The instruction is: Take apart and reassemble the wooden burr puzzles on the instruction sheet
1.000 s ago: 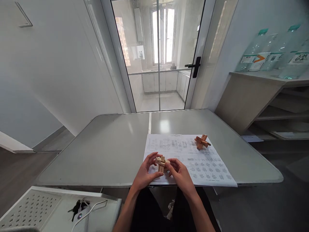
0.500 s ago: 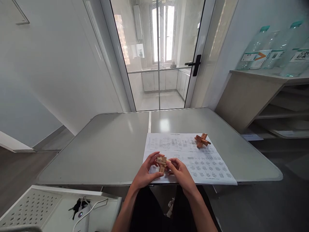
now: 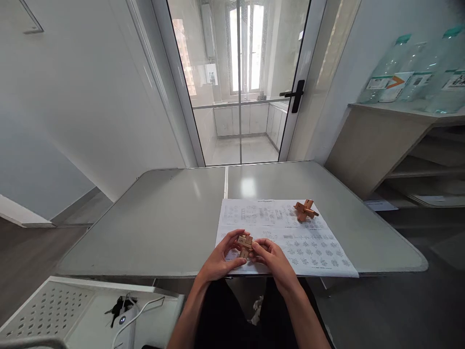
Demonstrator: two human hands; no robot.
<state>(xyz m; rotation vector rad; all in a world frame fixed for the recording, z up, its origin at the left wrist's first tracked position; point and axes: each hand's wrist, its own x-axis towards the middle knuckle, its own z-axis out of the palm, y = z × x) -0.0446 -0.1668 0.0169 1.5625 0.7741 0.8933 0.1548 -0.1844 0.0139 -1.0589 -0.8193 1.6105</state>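
A light wooden block puzzle [image 3: 245, 242] is held between both hands above the near edge of a printed sheet [image 3: 267, 218]. My left hand [image 3: 220, 259] grips its left side, fingers curled over the top and thumb below. From the right, my right hand [image 3: 272, 257] pinches it with thumb and fingertips. Some of the puzzle's pieces are covered by the fingers. Toward the sheet's far right corner rests a darker, reddish wooden puzzle [image 3: 305, 210] of crossed pieces, touched by neither hand.
The grey-green table [image 3: 163, 218] has a seam across it. At lower left, a white tray [image 3: 87, 315] holds keys, a white device and a cable. Plastic bottles [image 3: 388, 72] stand on a shelf unit [image 3: 392, 140] at right. A glass door [image 3: 240, 97] is beyond the table.
The light puzzle is tilted slightly differently between the fingers. Both hands keep their hold, and the camera view has shifted a little.
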